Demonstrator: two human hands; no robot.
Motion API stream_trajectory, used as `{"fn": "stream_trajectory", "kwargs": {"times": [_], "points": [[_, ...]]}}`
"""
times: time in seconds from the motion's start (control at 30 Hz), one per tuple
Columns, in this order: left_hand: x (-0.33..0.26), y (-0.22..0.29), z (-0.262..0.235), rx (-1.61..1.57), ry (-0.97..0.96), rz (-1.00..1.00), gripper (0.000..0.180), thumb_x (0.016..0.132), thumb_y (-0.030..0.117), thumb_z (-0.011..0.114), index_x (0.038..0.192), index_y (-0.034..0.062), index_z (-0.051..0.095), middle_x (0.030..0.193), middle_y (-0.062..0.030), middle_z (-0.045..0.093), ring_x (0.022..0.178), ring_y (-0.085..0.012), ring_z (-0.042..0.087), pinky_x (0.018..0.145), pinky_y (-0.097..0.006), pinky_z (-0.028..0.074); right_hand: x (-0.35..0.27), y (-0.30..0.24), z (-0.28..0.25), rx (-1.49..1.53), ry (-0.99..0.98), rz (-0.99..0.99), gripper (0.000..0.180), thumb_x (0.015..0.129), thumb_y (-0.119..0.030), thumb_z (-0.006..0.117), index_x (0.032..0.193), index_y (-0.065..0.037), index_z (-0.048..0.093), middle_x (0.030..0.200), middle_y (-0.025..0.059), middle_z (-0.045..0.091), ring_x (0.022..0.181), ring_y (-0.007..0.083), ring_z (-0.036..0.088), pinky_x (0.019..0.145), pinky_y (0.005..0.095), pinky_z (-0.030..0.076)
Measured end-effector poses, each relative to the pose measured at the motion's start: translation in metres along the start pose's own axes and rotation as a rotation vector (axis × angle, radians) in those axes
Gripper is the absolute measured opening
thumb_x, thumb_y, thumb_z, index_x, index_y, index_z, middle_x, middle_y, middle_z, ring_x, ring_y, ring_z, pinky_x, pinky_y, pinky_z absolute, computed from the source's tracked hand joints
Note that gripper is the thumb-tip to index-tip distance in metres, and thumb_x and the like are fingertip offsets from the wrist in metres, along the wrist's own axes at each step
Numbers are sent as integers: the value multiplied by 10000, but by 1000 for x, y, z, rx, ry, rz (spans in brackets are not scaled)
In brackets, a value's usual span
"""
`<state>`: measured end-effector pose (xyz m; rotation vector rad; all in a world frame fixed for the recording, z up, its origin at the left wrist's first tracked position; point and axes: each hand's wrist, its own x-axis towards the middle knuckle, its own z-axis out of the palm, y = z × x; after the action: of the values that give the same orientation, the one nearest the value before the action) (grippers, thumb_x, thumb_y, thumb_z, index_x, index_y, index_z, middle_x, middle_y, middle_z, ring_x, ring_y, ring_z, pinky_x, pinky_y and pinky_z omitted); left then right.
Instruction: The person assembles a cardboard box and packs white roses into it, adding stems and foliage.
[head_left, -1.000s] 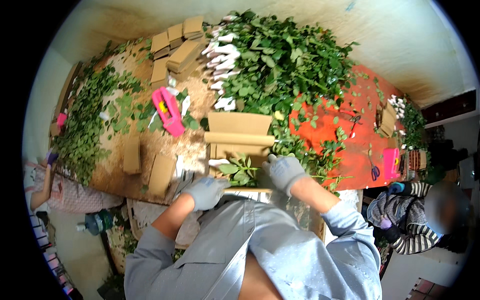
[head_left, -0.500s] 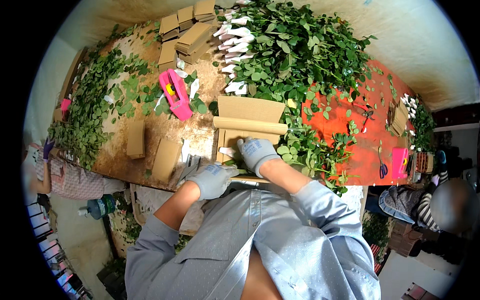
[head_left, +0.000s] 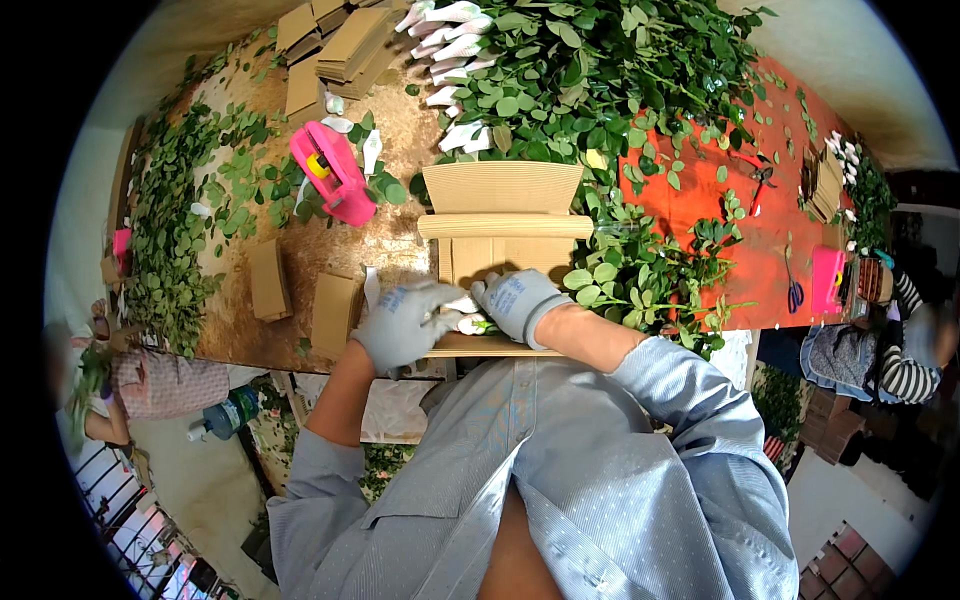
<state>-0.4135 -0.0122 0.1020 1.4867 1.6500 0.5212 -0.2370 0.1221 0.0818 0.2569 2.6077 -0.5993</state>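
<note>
Now, head view: our left hand (head_left: 400, 322) and right hand (head_left: 520, 302), both in grey gloves, have closed in together since a sec ago, when the right one was out at the leafy stems. Fingers of both curl shut on a white-wrapped stem bundle (head_left: 468, 318) pinched between them, on the corrugated cardboard sheet (head_left: 500, 255). So we judge the wrap is underway. Count: 1 pink tape dispenser (head_left: 333, 172) up-left of the fingers, 2 loose cardboard pieces (head_left: 268, 280) left of them.

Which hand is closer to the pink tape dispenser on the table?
The left hand. It lies just below and right of the pink tape dispenser; the right hand rests further right, on the cardboard piece.
</note>
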Motion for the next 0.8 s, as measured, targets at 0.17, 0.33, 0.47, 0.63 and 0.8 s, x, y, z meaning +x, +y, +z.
{"fn": "stream_trajectory", "kwargs": {"times": [0.17, 0.33, 0.47, 0.63, 0.8], "points": [[12, -32, 10, 466, 11, 30, 194, 851, 237, 663, 946, 69, 679, 955, -109, 662, 978, -322, 630, 862, -456, 493, 1, 2, 3, 16, 29, 12, 295, 968, -137, 499, 1245, -55, 561, 1144, 180, 664, 1047, 324, 680, 818, 443, 571], [18, -29, 3, 624, -78, 90, 140, 869, 250, 647, 894, 113, 664, 949, -77, 671, 971, -298, 636, 874, -447, 482, -2, -1, -5, -18, 38, 13, 317, 966, -131, 496, 1267, -42, 540, 1141, 173, 664, 1047, 324, 677, 789, 441, 580], [9, -29, -3, 607, -34, -1, 133, 823, 214, 655, 891, 101, 668, 948, -100, 682, 965, -300, 643, 866, -442, 478, 2, -2, 6, -2, 46, 46, 315, 972, -133, 489, 1273, -49, 523, 1122, 180, 670, 1014, 332, 687, 772, 449, 581], [6, -32, -11, 831, -77, -220, 131, 815, 202, 653, 897, 103, 674, 954, -115, 692, 986, -318, 637, 881, -452, 466, 2, -3, 2, 46, 58, 44, 292, 979, -138, 485, 1261, -67, 514, 1065, 177, 690, 972, 339, 700, 751, 455, 575], [-1, -25, -24, 511, 40, -117, 142, 857, 223, 652, 912, 92, 662, 979, -136, 670, 983, -342, 629, 896, -469, 465, -1, -2, -5, 54, -35, 80, 291, 987, -142, 481, 1266, -64, 506, 1057, 183, 705, 969, 343, 709, 750, 458, 573]]}}
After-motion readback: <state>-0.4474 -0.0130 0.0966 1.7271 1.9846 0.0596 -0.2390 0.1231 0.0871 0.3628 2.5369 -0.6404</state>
